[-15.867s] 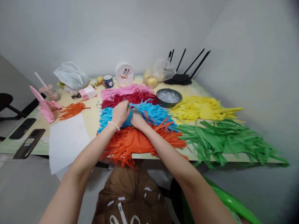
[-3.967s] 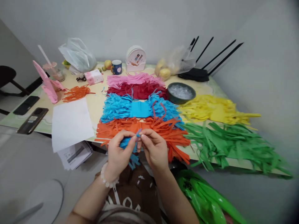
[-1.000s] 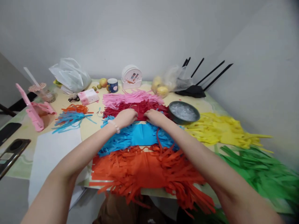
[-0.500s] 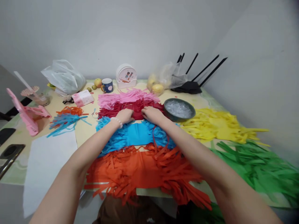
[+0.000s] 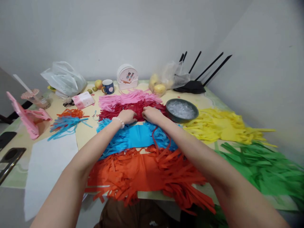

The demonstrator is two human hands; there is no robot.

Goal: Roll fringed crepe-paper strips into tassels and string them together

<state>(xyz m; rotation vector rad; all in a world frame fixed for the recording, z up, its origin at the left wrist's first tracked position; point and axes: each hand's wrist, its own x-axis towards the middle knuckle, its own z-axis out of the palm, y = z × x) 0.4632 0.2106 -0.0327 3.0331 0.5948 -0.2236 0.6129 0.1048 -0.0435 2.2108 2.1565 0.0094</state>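
Both my hands are at a dark red fringed sheet (image 5: 139, 110), which looks like crepe paper or thin fabric. My left hand (image 5: 128, 117), with a beaded bracelet on the wrist, grips its middle part with curled fingers. Just to the right, my right hand (image 5: 152, 115) has its fingers closed on the same sheet. Both sets of fingertips are partly hidden. A blue fringed sheet (image 5: 140, 136) lies nearer to me, with an orange fringed sheet (image 5: 148, 172) in front of it. Behind the red one lies a pink fringed sheet (image 5: 128, 98).
A dark bowl (image 5: 181, 118) of clear pieces stands right of my hands. Yellow (image 5: 225, 125) and green (image 5: 263, 167) fringed sheets lie at the right. A blue mug (image 5: 108, 87), a plastic bag (image 5: 64, 79) and a black router (image 5: 190, 87) stand at the back. A pink stand (image 5: 26, 117) is left.
The view has shifted slightly. My right hand has moved a little to the left, nearer my left hand. Both stay at the dark red sheet.
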